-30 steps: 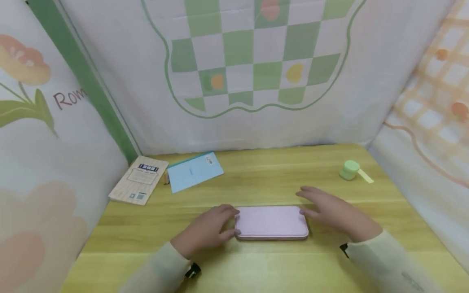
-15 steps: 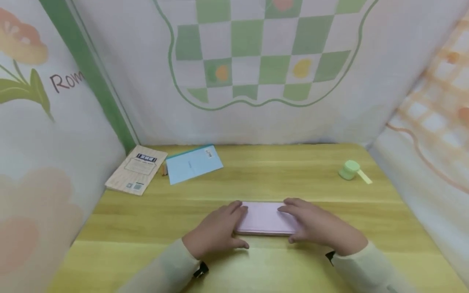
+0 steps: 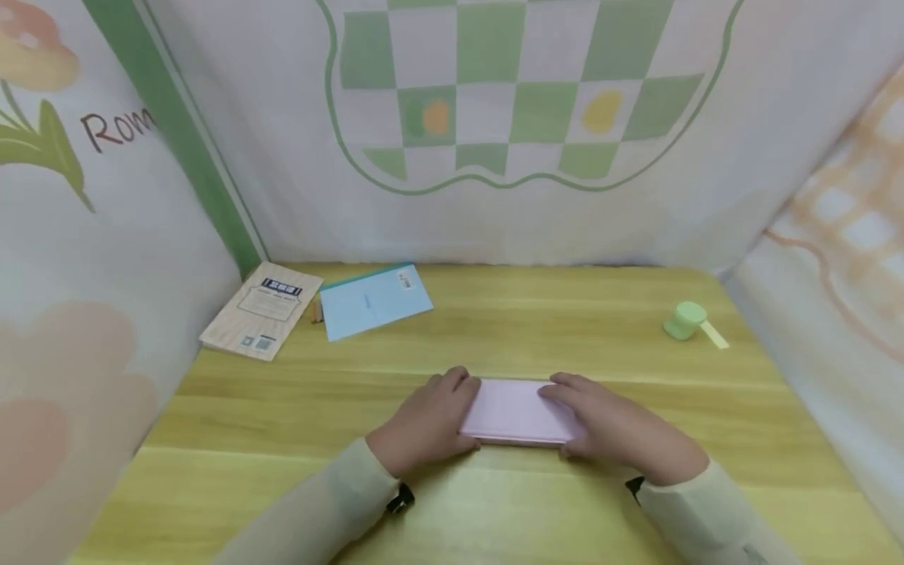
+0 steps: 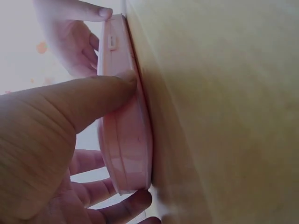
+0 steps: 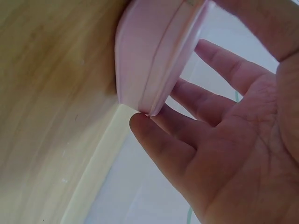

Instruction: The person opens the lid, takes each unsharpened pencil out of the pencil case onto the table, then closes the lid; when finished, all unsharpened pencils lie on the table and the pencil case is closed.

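A flat pink case with rounded corners lies on the wooden table in front of me. Its side seam shows in the left wrist view, as does a small catch on the case. My left hand holds its left end, thumb on the near side and fingers around the far edge. At the right end, my right hand grips it the same way. In the right wrist view, several fingertips of the right hand lie along the edges of the case.
To the back left lie a beige booklet and a light blue notebook, with a small brown item between them. A small green round container stands at the back right beside a pale yellow strip. Printed curtains surround the wooden table.
Both hands have closed in on the case from its two ends and now hold it. The right hand has come in from the right, and the thumbs have moved onto the near side.
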Motion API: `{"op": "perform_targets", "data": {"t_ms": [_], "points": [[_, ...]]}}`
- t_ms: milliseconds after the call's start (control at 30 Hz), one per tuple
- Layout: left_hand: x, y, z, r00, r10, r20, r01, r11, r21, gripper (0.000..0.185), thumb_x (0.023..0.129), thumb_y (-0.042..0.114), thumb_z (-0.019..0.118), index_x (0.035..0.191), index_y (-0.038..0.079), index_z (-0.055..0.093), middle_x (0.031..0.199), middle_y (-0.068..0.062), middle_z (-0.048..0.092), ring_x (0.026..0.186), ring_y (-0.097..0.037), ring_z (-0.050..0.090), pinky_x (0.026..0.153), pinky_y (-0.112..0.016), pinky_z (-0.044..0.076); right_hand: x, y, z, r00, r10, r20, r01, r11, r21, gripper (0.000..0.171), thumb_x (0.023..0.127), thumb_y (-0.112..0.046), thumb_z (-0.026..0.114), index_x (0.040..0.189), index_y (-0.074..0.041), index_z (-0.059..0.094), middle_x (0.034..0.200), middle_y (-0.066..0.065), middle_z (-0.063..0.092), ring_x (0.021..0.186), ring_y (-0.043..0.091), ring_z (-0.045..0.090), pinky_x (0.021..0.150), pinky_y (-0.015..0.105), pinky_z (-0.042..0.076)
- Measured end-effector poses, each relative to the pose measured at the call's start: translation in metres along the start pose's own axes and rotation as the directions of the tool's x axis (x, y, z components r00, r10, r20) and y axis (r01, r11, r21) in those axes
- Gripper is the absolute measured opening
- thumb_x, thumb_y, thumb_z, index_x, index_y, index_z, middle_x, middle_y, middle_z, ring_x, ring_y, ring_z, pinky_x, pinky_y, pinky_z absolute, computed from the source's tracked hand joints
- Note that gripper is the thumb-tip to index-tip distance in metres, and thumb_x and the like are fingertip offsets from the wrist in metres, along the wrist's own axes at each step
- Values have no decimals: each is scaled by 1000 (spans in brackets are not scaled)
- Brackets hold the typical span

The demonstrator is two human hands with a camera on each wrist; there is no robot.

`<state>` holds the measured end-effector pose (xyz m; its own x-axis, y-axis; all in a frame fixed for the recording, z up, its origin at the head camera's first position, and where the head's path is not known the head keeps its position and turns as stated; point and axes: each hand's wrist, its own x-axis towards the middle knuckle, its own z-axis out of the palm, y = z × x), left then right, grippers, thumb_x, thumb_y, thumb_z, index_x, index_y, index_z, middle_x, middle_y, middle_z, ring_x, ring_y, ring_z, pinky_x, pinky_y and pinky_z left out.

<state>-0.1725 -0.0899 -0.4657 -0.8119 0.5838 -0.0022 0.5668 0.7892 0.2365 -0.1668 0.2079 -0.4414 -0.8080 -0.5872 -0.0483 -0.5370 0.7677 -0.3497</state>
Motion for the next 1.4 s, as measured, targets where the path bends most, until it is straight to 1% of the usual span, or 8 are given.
{"op": "perform_targets", "data": {"t_ms": [133, 233, 400, 567, 833, 1033, 1267, 1400], "points": [[2, -3, 0, 1000, -21, 6, 21, 998, -67, 85, 86, 49, 82, 152, 9, 46, 147, -10, 48, 127, -24, 51, 109, -39, 48, 3, 0, -1, 1000, -10, -15, 9, 1000, -7, 84, 72, -24, 95, 143, -3, 57, 146, 26, 52, 133, 47, 51, 109, 62, 42], [4, -6, 2, 1000, -21, 15, 23, 996, -89, 86, 86, 49, 82, 153, 10, 45, 148, -10, 46, 130, -24, 49, 111, -37, 46, 4, 0, -1, 1000, -12, -10, 12, 1000, 3, 82, 74, -24, 94, 144, -3, 56, 145, 25, 53, 132, 46, 52, 109, 62, 43], [5, -8, 6, 1000, -10, 19, 11, 997, -72, 86, 85, 49, 82, 152, 10, 45, 148, -11, 46, 130, -25, 50, 111, -38, 46, 4, 2, 1, 1000, -14, 3, 14, 1000, 22, 78, 76, -23, 93, 143, -4, 58, 145, 22, 55, 132, 44, 54, 109, 60, 44], [6, -5, 4, 999, -29, 31, 31, 996, -82, 86, 85, 48, 82, 152, 10, 44, 150, -12, 45, 132, -27, 49, 111, -39, 46, 4, 5, 0, 999, -30, -17, 30, 1000, 8, 76, 74, -22, 93, 141, -4, 60, 143, 21, 57, 129, 43, 57, 107, 58, 47], [6, -2, 5, 997, -60, 48, 64, 995, -76, 86, 85, 49, 82, 153, 12, 45, 152, -10, 44, 133, -25, 49, 110, -38, 47, 5, 7, 2, 999, -40, -27, 39, 999, -21, 78, 72, -25, 94, 141, -7, 62, 141, 24, 59, 127, 45, 58, 106, 60, 47], [3, -6, 7, 999, -45, 12, 45, 998, -54, 88, 84, 50, 82, 153, 11, 45, 151, -12, 46, 134, -27, 49, 112, -40, 46, 7, 6, 2, 996, -68, -56, 66, 997, -42, 76, 70, -23, 92, 139, -6, 63, 138, 19, 62, 125, 39, 60, 105, 56, 49], [5, -8, 9, 1000, -8, -12, 7, 998, -63, 88, 81, 46, 86, 151, 11, 46, 144, -9, 49, 125, -24, 52, 107, -38, 48, 9, 9, -3, 999, -47, -1, 47, 999, -10, 73, 73, -24, 88, 139, -5, 63, 138, 14, 63, 124, 34, 61, 104, 53, 51], [5, -10, 10, 1000, -9, -11, 8, 997, -83, 88, 82, 46, 85, 151, 11, 45, 144, -8, 48, 125, -23, 51, 108, -37, 47, 10, 11, -5, 999, -37, 30, 36, 999, 30, 75, 76, -26, 88, 143, -6, 61, 142, 17, 60, 128, 39, 58, 107, 56, 48]]}}
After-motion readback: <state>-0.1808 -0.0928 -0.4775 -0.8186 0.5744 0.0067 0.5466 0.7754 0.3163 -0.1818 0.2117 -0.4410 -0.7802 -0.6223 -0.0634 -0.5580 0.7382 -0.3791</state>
